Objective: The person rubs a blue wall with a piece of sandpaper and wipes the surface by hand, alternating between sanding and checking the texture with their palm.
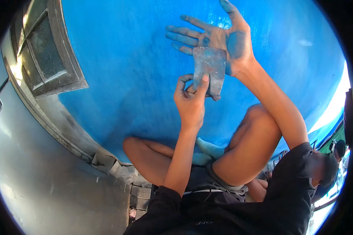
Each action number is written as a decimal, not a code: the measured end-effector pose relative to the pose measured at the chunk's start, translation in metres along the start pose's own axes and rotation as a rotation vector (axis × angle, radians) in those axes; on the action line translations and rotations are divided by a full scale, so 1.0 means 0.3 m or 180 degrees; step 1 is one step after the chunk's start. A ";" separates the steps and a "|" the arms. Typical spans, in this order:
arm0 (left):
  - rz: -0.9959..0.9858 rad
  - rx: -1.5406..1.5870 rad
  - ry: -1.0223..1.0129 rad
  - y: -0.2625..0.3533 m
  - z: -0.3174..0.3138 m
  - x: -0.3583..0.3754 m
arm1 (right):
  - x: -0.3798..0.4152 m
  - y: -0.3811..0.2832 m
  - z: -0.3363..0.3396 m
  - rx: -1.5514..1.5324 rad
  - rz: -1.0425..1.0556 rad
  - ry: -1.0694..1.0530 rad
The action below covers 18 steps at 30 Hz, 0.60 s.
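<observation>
My left hand (191, 100) pinches a worn, grey, roughly rectangular sheet (210, 64) with blue and reddish marks, its thumb lying across the front. Just above and behind the sheet is my right hand (221, 39), palm towards the camera, fingers spread and pointing left. Blue-grey smudges cover its palm and fingers. The sheet's upper edge overlaps the lower palm in view; whether they touch, I cannot tell. Both hands are in front of a bright blue wall (145, 58).
A wooden-framed window (47, 47) is at the upper left, above a smooth grey surface (47, 168). My bent legs (247, 152) and blue-stained feet (210, 149) are below the hands. Paving bricks (143, 192) show near the bottom. Another person (321, 168) is at the right.
</observation>
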State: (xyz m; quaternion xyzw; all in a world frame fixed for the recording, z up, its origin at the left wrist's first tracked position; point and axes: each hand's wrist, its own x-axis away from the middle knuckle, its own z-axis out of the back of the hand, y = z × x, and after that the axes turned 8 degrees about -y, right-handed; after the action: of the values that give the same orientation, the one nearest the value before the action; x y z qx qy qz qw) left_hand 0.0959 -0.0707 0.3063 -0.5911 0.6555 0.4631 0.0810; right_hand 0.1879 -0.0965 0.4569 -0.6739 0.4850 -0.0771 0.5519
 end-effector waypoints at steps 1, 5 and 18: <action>-0.0003 0.0006 -0.0012 -0.008 0.003 0.003 | 0.001 -0.008 -0.004 0.0362 0.0060 0.0052; -0.0013 0.0110 -0.0166 -0.017 -0.004 0.013 | 0.012 -0.024 0.002 0.0120 0.0050 0.0112; 0.0084 0.0500 0.0231 -0.013 -0.061 -0.071 | 0.006 0.053 0.058 0.0325 0.0025 0.0368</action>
State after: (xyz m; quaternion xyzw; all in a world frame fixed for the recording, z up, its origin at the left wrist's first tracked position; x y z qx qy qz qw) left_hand 0.1133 -0.0682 0.3283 -0.5906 0.7000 0.3896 0.0972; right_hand 0.1910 -0.0849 0.4366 -0.6374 0.5142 -0.1385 0.5569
